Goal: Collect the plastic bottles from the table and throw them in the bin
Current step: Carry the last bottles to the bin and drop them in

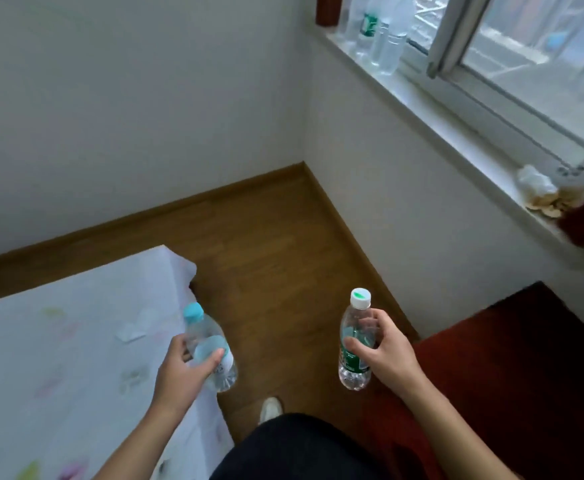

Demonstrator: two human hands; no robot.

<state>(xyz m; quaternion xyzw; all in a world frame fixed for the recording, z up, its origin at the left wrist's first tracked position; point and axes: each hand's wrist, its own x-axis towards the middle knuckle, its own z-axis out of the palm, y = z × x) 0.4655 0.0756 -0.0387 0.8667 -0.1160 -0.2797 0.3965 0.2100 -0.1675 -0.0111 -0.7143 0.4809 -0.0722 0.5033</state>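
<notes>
Clear plastic in both hands. My left hand (183,370) has its fingers (214,356) wrapped around a blue-cap bottle (210,351), thumb on the label, the bottle tilted with its cap pointing up and away. It hangs over the right edge of the bench (58,358), which is covered with a white cloth carrying faint coloured prints. A bit of white paper (132,329) lies on the cloth, near the bottle but apart from it.

My right hand (385,351) is closed on a green-label bottle (354,344), held almost upright, white cap with a green mark on top. It is over the brown wood floor (276,271), just beside a dark red surface (512,368) at my right; I cannot tell what that surface is.

Up on the windowsill (432,109) several more clear bottles (384,32) stand close together at the far end, by the window (526,64). A crumpled white wad (534,183) sits at the near end of the sill.

Below, I see a dark trouser leg (301,448) and a pale shoe toe (271,408) on the floor between the bench and the red surface.
</notes>
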